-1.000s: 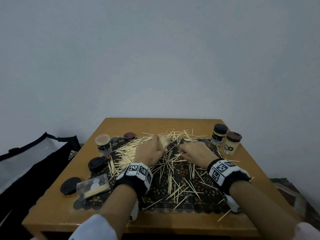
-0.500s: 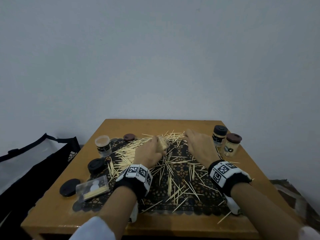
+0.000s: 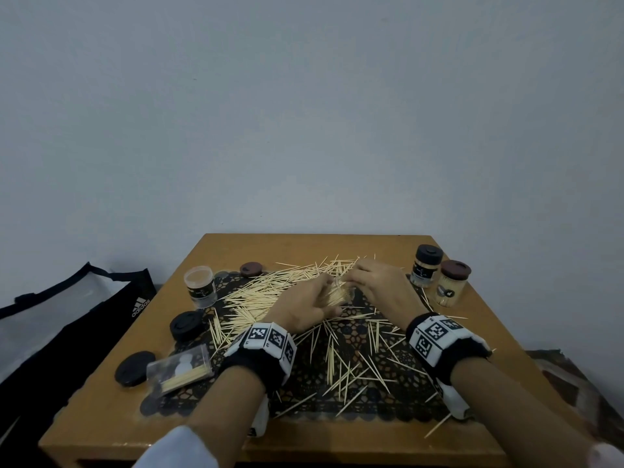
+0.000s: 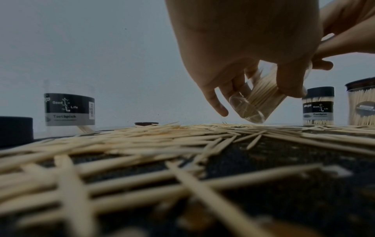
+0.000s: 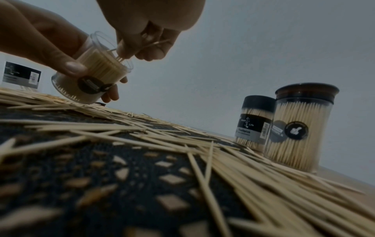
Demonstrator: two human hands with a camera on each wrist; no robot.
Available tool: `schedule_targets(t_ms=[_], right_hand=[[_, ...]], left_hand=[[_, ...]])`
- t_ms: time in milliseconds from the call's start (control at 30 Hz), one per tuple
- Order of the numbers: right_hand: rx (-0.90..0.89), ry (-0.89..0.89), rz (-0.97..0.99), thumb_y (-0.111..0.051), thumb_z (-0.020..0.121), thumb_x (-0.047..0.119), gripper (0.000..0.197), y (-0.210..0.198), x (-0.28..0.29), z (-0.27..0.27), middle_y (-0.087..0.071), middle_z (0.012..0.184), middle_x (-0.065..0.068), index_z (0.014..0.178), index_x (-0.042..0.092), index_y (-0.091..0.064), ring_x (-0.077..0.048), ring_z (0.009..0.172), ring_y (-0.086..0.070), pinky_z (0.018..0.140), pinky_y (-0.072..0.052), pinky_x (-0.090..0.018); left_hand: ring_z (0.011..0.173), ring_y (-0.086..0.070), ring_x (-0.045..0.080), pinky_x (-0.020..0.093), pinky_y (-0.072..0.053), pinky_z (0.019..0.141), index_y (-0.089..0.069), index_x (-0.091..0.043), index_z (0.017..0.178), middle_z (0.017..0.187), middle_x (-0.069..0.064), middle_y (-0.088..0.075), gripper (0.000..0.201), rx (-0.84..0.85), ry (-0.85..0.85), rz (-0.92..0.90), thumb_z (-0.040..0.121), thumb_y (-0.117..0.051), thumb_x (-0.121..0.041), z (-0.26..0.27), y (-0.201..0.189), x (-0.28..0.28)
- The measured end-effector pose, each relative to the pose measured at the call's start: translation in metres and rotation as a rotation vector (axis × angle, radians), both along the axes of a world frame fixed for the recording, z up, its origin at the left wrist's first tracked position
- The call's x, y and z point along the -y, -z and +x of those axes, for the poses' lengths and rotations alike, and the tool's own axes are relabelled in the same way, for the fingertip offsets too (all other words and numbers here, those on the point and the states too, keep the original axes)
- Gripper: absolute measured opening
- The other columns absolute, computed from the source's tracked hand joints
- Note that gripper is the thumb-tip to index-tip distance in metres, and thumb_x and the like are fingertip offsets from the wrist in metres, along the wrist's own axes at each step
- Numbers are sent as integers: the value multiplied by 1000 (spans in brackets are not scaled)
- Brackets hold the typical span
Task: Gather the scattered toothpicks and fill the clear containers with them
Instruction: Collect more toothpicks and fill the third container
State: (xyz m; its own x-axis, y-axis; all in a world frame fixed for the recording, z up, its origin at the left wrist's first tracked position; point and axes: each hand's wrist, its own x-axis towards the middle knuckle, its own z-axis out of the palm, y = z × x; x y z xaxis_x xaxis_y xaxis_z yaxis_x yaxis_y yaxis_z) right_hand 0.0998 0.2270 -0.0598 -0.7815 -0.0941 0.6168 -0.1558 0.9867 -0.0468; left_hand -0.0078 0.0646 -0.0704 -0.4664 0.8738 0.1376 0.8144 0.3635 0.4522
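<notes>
Capped jars (image 3: pixel 439 278) are already filled; a tilted jar (image 5: pixel 91 75), gripped by the left hand (image 3: pixel 305 304), is fed toothpicks pinched by the right hand (image 3: pixel 378 285). Many toothpicks (image 3: pixel 341 363) are left scattered.

Head view: left hand (image 3: pixel 304 307) and right hand (image 3: pixel 380 287) are covering most of the tilted jar (image 3: pixel 339 293). Nearest toothpicks (image 4: pixel 142 184) are blurring out in both wrist views. Black bag (image 3: pixel 67 332) is running past the left edge.

A wooden table (image 3: pixel 304 244) stands by a plain grey wall (image 3: pixel 304 113), with a dark lacy mat (image 3: pixel 371 396) on top. A black bag (image 3: pixel 84 319) lies beside it
</notes>
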Motion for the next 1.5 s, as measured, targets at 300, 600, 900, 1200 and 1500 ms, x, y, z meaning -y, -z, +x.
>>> schedule_targets(t_ms=[300,600,900,1200,1500], right_hand=[[49,-59,-82,-67,76,-10,31,2,2,-4,-61,94,-4,103,5,-71,-9,80,-51,71,-43,-15],[13,-96,-109,-71,79,3,8,0,5,-3,-64,90,0,85,8,-70,-3,78,-53,73,-42,-7],[77,-77,-139,-65,79,-7,18,1,4,-4,-60,90,0,87,9,-65,-8,81,-50,72,-38,-11],[12,184,-88,-60,84,45,29,-3,9,3,-65,87,7,97,19,-63,-10,68,-60,60,-50,-25],[92,94,-107,-63,87,0,25,-1,8,-2,-67,94,-6,111,5,-69,-20,80,-63,73,-46,-22]], left_hand=[[81,-55,16,27,-39,69,-42,-17,131,100,-2,-59,55,-5,-39,-30,90,-61,-49,-6,7,-3],[77,-54,13,27,-42,70,-47,-16,122,99,-1,-60,48,74,64,-10,88,-67,-44,-6,11,-7],[82,-56,15,24,-40,71,-45,-15,128,104,0,-60,53,75,63,-10,89,-65,-45,-5,9,-6],[78,-56,15,23,-40,68,-47,-15,129,102,2,-63,56,73,87,20,87,-68,-45,-4,8,-4],[87,-63,20,30,-52,78,-46,-16,129,109,5,-65,58,118,46,40,86,-67,-48,-3,8,-3]])
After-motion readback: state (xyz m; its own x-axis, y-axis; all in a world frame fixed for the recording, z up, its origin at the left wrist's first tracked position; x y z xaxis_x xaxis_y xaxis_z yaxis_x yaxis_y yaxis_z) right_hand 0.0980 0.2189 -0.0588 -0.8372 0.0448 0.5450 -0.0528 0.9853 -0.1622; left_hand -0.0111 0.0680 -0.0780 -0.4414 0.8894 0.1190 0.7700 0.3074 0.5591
